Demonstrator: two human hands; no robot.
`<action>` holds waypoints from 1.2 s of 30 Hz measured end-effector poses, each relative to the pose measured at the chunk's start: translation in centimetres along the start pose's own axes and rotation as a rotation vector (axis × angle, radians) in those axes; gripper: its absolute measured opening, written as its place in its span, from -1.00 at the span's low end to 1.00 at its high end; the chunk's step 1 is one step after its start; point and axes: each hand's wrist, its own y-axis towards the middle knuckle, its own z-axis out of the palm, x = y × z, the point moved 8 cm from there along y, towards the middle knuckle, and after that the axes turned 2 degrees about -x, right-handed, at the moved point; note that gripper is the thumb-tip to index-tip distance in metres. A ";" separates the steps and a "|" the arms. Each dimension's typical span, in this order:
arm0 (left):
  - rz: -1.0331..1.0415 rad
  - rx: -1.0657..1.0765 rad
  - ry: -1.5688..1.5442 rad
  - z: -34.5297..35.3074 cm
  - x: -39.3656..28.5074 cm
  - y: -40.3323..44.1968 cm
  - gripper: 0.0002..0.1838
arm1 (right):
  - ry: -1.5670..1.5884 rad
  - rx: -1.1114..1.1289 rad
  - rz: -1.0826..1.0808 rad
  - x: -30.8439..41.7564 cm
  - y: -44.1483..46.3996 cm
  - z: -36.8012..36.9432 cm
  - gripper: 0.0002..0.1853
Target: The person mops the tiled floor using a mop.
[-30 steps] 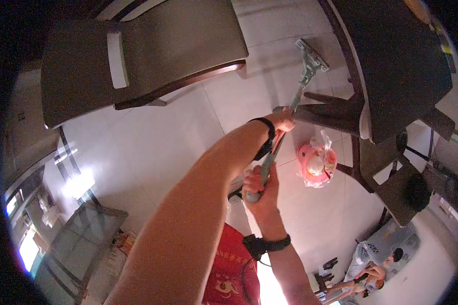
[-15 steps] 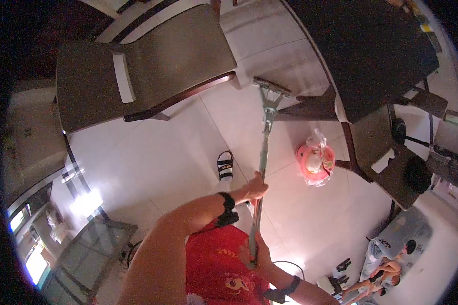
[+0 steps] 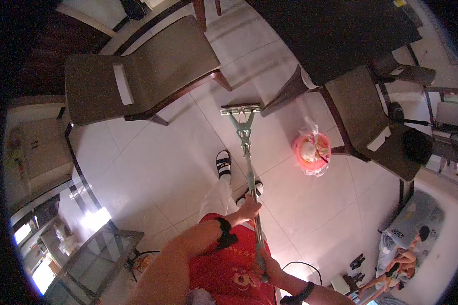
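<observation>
A sponge mop (image 3: 249, 170) with a long metal pole reaches forward from my body. Its wide flat head (image 3: 240, 109) is at the tiled floor, close to a dark table leg. My left hand (image 3: 249, 209) is closed around the pole partway along it. Lower down, by the red shirt (image 3: 216, 264), my right hand (image 3: 270, 267) grips the end of the pole. Both wrists wear black straps. My sandalled foot (image 3: 223, 163) stands left of the pole, and the other is partly behind it.
A pink bin (image 3: 312, 152) with a plastic liner and rubbish stands right of the mop. Brown chairs (image 3: 170, 56) flank the floor, with a dark table (image 3: 336, 35) at the back right. A glass-topped table (image 3: 94, 259) is lower left. A person (image 3: 404, 262) sits at lower right.
The mop head has come back toward me and to the left, away from beneath the table edge. Both hands have stayed on the pole, drawn closer to my body.
</observation>
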 end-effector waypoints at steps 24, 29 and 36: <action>-0.926 0.360 -1.729 -2.3 -24.2 -8.5 -0.79 | -0.868 -0.357 -0.381 -6.1 -20.1 -5.3 -0.72; -0.937 0.438 -1.868 -10.6 -22.9 -4.2 -0.83 | -1.270 -0.768 -0.439 -1.7 -19.7 -2.8 -0.60; -0.865 0.415 -1.700 -22.0 -11.5 4.5 -0.71 | -1.148 -0.864 -0.520 8.6 -13.5 8.1 -0.63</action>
